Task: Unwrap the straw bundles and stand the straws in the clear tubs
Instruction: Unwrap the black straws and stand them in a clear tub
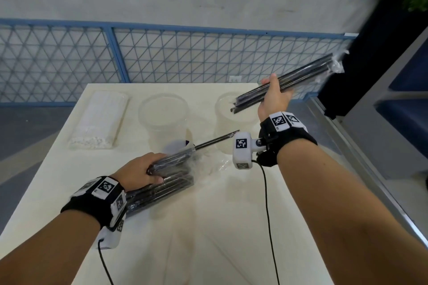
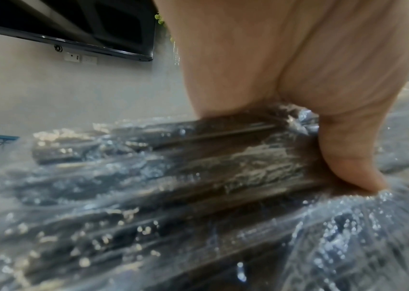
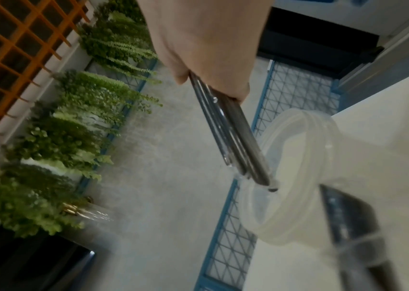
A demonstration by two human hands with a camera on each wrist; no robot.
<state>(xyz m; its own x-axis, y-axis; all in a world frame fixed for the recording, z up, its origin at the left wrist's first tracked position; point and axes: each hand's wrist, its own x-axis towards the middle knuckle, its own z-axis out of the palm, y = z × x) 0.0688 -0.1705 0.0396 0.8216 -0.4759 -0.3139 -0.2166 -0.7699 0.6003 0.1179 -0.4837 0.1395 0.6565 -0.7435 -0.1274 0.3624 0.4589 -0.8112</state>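
Note:
My left hand (image 1: 141, 169) grips the wrapped bundle of black straws (image 1: 162, 188) lying on the white table (image 1: 208, 227); one straw (image 1: 217, 139) sticks out of its torn end. The left wrist view shows my thumb (image 2: 347, 157) pressed on the crinkled wrap over the black straw bundle (image 2: 173, 177). My right hand (image 1: 275, 97) holds a handful of black straws (image 1: 301, 76) tilted in the air, with some wrap on their upper ends. Their lower ends hang over the right clear tub (image 1: 228, 120). In the right wrist view the handful of straws (image 3: 233, 137) reaches the tub rim (image 3: 305, 126).
A second clear tub (image 1: 162, 111) stands left of the first. A wrapped bundle of white straws (image 1: 99, 120) lies at the table's far left. Loose clear wrap (image 1: 215, 164) lies beside the black bundle. A blue mesh fence (image 1: 162, 58) runs behind the table; a dark cabinet (image 1: 370, 65) stands right.

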